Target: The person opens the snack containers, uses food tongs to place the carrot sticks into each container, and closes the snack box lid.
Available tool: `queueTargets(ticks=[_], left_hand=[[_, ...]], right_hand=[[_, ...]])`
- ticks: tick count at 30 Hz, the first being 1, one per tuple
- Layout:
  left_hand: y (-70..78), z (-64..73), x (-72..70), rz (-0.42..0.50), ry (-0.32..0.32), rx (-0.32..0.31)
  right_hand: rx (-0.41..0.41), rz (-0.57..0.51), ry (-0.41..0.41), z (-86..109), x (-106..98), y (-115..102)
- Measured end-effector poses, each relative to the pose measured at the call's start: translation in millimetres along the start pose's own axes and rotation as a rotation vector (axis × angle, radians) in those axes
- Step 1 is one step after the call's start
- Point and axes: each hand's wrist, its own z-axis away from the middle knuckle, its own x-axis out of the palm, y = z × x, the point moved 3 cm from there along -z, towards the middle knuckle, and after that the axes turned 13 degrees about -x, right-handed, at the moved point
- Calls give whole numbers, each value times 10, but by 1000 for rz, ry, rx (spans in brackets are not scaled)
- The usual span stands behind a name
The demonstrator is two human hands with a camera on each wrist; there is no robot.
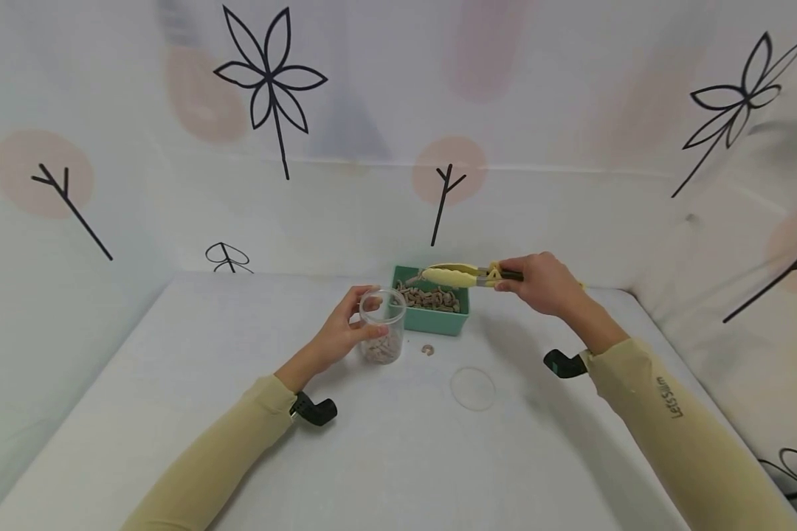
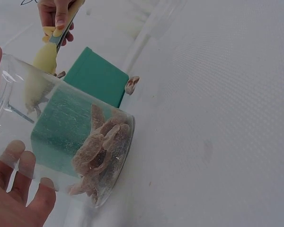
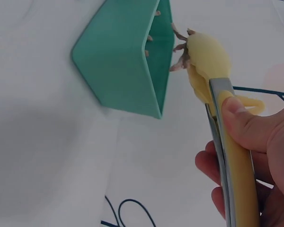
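My left hand (image 1: 340, 329) grips a clear plastic jar (image 1: 383, 332), fingers and thumb round its sides. Several pale brown dried pieces (image 2: 102, 153) lie at the jar's bottom. In my right hand (image 1: 546, 284) is a pair of yellow-tipped tongs (image 3: 227, 127), squeezed together. Their yellow heads pinch a few brown pieces (image 3: 181, 53), held above the rim of a green box (image 1: 438, 322). More of the same pieces (image 1: 432, 299) fill the lower part of that box. The jar stands just left of the box.
One loose curled piece (image 1: 428, 349) lies on the white table in front of the box. Nearer to me is a clear round lid (image 1: 473, 389), flat on the cloth. A white patterned curtain (image 1: 345, 214) rises behind the box.
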Motion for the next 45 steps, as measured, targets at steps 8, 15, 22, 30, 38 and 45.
queueTargets(ticks=[8,15,22,30,38,45], left_hand=[[15,7,9,-1,-2,-8],[12,3,9,1,0,-3],[-5,-4,0,-3,7,-14],[-3,-10,2,-16,9,-29],[6,-4,9,-18,4,-33],[6,-6,4,-3,5,-34]], right_hand=[[-17,5,26,13,-17,8],[-57,-17,61,15,-152,-71],[-136,-95,42,11,-314,-296],[-229,-14,-72,-160,-407,-659],[-279,139,-216,-396,-359,-965],[-307,283,-303,-557,-274,-1197]])
